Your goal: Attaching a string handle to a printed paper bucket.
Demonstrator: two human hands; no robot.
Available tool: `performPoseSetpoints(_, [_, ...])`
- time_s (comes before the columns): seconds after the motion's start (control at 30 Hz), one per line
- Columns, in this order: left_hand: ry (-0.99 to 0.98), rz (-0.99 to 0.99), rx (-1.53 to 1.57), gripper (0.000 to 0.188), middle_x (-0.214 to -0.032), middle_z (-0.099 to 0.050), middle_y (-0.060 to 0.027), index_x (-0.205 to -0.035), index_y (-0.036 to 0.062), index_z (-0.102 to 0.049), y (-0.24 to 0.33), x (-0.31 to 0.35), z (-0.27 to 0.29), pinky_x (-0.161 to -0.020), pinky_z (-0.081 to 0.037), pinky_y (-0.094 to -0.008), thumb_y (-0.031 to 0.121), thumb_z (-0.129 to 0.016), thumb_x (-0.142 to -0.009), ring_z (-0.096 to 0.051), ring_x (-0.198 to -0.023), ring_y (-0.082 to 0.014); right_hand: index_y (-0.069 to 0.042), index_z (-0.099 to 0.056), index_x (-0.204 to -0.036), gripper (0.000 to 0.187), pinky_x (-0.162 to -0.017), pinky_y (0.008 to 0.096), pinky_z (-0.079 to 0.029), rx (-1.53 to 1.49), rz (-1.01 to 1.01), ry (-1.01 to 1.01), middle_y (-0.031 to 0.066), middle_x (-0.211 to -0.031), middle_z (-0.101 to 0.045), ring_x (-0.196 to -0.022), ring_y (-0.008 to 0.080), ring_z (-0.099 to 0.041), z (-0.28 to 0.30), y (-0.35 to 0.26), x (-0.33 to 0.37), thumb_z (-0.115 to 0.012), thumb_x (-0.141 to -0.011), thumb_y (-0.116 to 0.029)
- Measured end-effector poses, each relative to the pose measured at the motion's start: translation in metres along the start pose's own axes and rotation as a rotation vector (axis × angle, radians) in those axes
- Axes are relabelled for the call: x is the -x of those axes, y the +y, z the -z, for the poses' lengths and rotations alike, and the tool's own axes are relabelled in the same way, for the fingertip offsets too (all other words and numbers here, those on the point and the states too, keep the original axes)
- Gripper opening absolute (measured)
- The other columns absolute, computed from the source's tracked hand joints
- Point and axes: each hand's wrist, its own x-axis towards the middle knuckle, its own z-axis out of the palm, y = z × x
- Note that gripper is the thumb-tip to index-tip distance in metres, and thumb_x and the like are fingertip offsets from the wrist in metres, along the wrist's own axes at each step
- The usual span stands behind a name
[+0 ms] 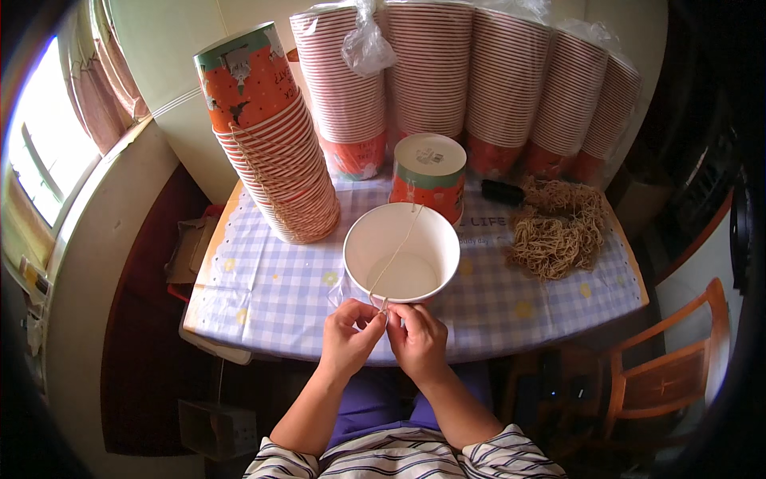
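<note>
Open bucket (361, 251), taken as landmark: white inside, mouth up, on the checked tabletop (295, 307). Cord (405, 242), thin and tan, crosses the mouth of the bucket from far rim to near rim; its near end is looped at the near rim, between the two hands.

Left hand (351, 337): just in front of the bucket, left of centre. Grip closed to a pinch, thumb and forefinger on the cord. Right hand (418, 339): just in front of the bucket, right of centre. Grip likewise pinched on the cord, fingertips close to the left hand's; exact finger contact too small to resolve.

Directly behind the bucket: upside-down bucket (430, 188), orange and green with a white base. Left of and behind the bucket: tall nested stack (275, 172), upside down, cords hanging along its side. Farther behind: plastic-wrapped stacks (431, 72) in a row. Right of the bucket: tangled heap of string (558, 239), with a dark object (501, 192) beside it.
</note>
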Motion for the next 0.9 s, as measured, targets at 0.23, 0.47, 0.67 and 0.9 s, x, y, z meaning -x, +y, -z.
performPoseSetpoints(0.23, [-0.023,-0.002,-0.002,0.012,-0.072,-0.059,-0.0041,-0.075,-0.001,-0.065,0.0029,-0.0011,0.0016,-0.06,-0.044,-0.0241,0.01,-0.07,-0.078,-0.053,-0.064,-0.0089,-0.003,-0.063,-0.094,0.015,-0.059,0.0366,-0.052,-0.005,-0.007,0.003,0.0118,-0.08,-0.066,-0.069,0.0293,-0.065,-0.0022,-0.0003,0.0009,-0.068,-0.08,-0.003])
performPoseSetpoints(0.47, [-0.053,0.042,0.095,0.013,-0.073,-0.061,-0.0024,-0.077,-0.0008,-0.065,0.0022,-0.0007,0.0039,-0.061,-0.044,-0.0231,0.01,-0.071,-0.079,-0.054,-0.066,-0.0073,-0.002,-0.066,-0.094,0.01,-0.066,0.033,-0.054,-0.311,-0.259,-0.037,0.0148,-0.086,-0.069,-0.076,0.0272,-0.069,0.0004,-0.0027,-0.0003,-0.065,-0.085,-0.005])
performPoseSetpoints(0.67, [-0.055,0.033,0.074,0.012,-0.075,-0.064,-0.0032,-0.078,-0.0004,-0.067,0.0075,0.0014,0.0033,-0.061,-0.044,-0.0229,0.011,-0.071,-0.08,-0.056,-0.068,-0.0074,0.001,-0.067,-0.098,0.013,-0.067,0.0289,-0.054,-0.493,-0.422,-0.12,0.0126,-0.087,-0.07,-0.076,0.0186,-0.069,0.0015,0.0003,0.0024,-0.06,-0.09,-0.007])
performPoseSetpoints(0.9, [-0.067,-0.001,0.067,0.011,-0.077,-0.067,-0.0062,-0.082,0.0022,-0.073,0.01,0.0019,0.0041,-0.062,-0.045,-0.0239,0.013,-0.073,-0.081,-0.059,-0.07,-0.0103,0.003,-0.067,-0.101,0.019,-0.069,0.0256,-0.053,-0.774,-0.711,-0.202,0.0078,-0.086,-0.07,-0.074,0.0122,-0.065,0.0043,0.0027,0.0028,-0.058,-0.092,-0.011])
